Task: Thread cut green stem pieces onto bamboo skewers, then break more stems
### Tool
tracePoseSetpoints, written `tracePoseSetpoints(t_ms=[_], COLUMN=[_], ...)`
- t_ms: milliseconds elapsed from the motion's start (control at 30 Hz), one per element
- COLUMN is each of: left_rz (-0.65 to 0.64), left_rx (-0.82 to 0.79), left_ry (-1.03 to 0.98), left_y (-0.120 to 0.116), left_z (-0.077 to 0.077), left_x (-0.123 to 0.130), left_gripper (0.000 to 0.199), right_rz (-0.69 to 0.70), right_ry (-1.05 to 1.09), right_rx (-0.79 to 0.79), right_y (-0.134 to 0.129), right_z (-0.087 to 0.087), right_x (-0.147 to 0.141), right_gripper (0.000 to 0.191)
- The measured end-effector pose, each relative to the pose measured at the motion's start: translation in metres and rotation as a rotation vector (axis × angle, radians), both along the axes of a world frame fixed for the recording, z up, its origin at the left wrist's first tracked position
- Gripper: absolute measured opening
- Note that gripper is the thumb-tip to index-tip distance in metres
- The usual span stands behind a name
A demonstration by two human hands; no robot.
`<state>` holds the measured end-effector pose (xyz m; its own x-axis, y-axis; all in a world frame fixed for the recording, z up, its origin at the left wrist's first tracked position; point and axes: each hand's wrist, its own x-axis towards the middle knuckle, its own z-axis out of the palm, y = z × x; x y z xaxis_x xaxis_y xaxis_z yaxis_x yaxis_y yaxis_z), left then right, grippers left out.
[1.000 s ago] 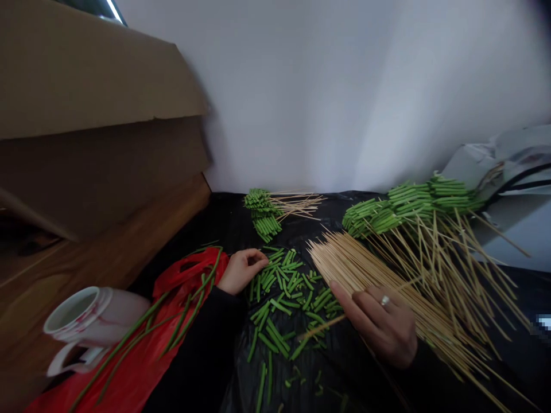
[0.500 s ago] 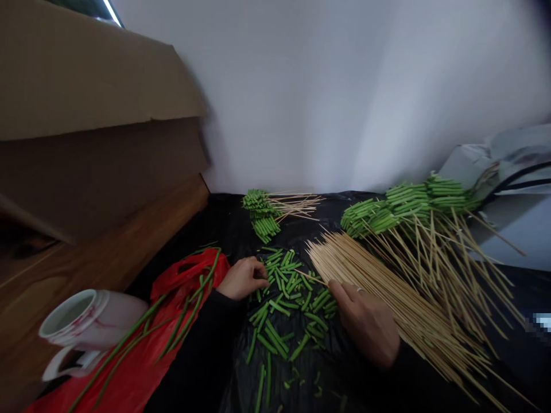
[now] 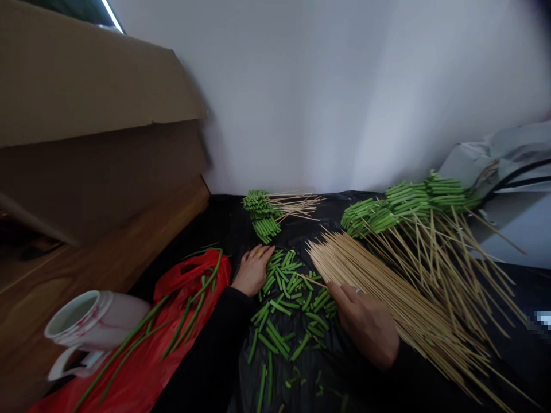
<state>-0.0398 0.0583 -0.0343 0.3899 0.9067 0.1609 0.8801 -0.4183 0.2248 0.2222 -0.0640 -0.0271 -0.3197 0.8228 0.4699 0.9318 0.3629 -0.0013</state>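
My left hand (image 3: 253, 269) lies at the upper left edge of a pile of cut green bean pieces (image 3: 282, 304), fingers stretched forward over the black plastic sheet (image 3: 275, 396). I see nothing held in it. Between the thumb and fingers of my right hand (image 3: 365, 321) is a bamboo skewer (image 3: 310, 280), its tip pointing left over the pieces. Right beside that hand, a thick heap of bare skewers (image 3: 379, 281) runs diagonally. Beyond my left hand sits a small stack of skewered green beans (image 3: 263, 215).
Larger stacks of skewered beans (image 3: 408, 201) lie at the back right, beside a pale bag (image 3: 516, 155). At left are a red plastic bag (image 3: 146, 367) with long beans on it, a white jug (image 3: 101, 321) and a cardboard box (image 3: 99, 86). A white wall (image 3: 301, 97) stands behind.
My left hand has moved forward to the pile's far edge, and its curled fingers have straightened. The right hand and its skewer stay nearly in place.
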Motion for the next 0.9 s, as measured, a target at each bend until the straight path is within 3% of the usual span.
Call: tracePoseSetpoints(t_ms=[167,300,500,600,667,767,900], left_rz=[0.083,0.107,0.119,0.107,0.090,0.081,0.150], left_rx=[0.113,0.120,0.104,0.083,-0.094,-0.514,-0.804], left_ry=[-0.118,-0.174,-0.206,-0.448,-0.748,-1.153,-1.442], left_y=[0.005,0.005,0.000,-0.011,-0.021,-0.033,-0.037], left_z=[0.000,0.006,0.017,0.024,0.027,0.031,0.034], left_x=[-0.003,-0.005,-0.002,0.007,0.017,0.031,0.036], left_gripper=[0.033,0.019,0.021,0.022,0.020,0.028,0.034], right_rz=[0.008,0.014,0.036,0.057,0.065,0.068,0.061], right_ry=[-0.009,-0.020,-0.002,0.060,0.083,0.063,-0.014], right_rx=[0.007,0.038,0.091,0.098,0.109,0.163,0.243], right_y=[0.000,0.001,0.002,0.003,0.003,0.002,0.003], right_z=[-0.002,-0.004,-0.004,-0.003,-0.003,0.001,0.022], right_x=[0.000,0.000,-0.001,-0.002,-0.002,-0.001,0.002], right_gripper=[0.032,0.035,0.042,0.035,0.030,0.028,0.037])
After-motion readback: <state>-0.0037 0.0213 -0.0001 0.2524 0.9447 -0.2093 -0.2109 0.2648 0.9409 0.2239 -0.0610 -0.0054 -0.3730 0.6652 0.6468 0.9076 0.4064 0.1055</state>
